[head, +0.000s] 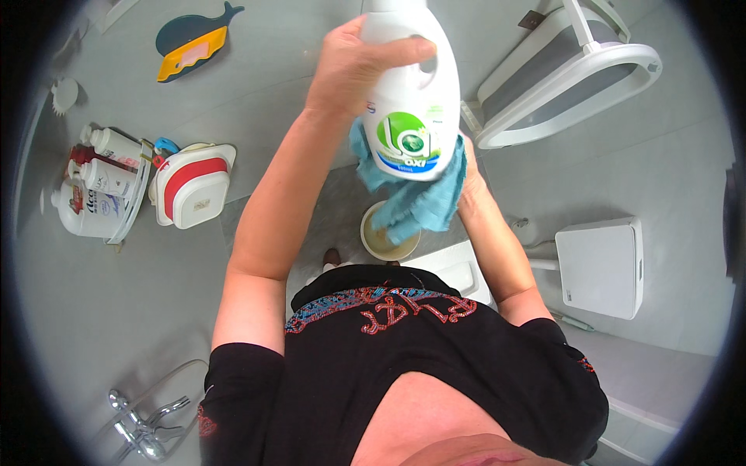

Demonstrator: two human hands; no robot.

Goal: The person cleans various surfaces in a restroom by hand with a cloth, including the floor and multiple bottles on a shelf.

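Observation:
My left hand (349, 73) grips a white plastic laundry detergent bottle (402, 96) near its top, the thumb lying across the handle opening. The bottle stands upright in view, its green and blue label facing me. A damp-looking teal cloth (428, 204) hangs behind and below it, bunched against my right hand (470, 169). Most of that hand is hidden by the cloth and bottle; its fingers do not show, but the cloth hangs from it. Under the cloth, a round pale bucket (399, 255) with cloudy liquid sits on the grey floor tiles.
On the left wall are a corner shelf (137, 204) of pump bottles, folded red-and-white basins (198, 186) and a chrome shower mixer (140, 428). A whale-shaped soap holder (192, 32) hangs ahead. To the right are a folded grey-and-white tub (559, 87), a cistern (597, 268) and a squat toilet (457, 274).

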